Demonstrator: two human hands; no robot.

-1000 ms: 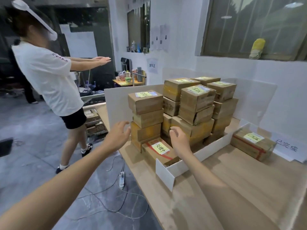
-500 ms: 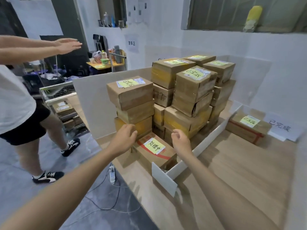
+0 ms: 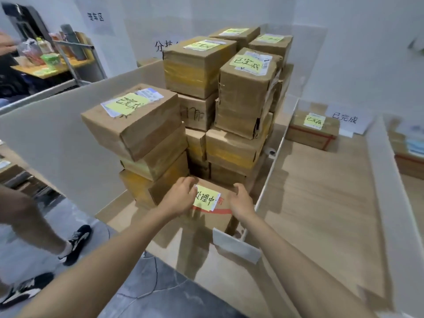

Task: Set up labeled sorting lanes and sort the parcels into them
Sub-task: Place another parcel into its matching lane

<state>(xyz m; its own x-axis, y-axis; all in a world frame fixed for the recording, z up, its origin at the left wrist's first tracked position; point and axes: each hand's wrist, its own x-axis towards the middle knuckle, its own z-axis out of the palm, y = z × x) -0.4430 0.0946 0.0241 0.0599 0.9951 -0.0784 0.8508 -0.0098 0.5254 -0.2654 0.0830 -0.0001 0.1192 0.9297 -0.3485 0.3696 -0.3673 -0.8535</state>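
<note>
Both hands grasp the low parcel [image 3: 220, 214] bearing a yellow note, lower centre of the frame. The left hand [image 3: 181, 196] curls over its left top edge, and the right hand [image 3: 241, 200] cups its right edge. The lanes appear set, with white dividers [image 3: 57, 145] and a wall sign [image 3: 346, 118] in place. One sorted parcel [image 3: 312, 134] lies centre right. The stack [image 3: 206, 88], frame centre, appears largely unsorted.

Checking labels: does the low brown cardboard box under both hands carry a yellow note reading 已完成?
No, the yellow note on the low brown cardboard box reads 处理中.
</note>
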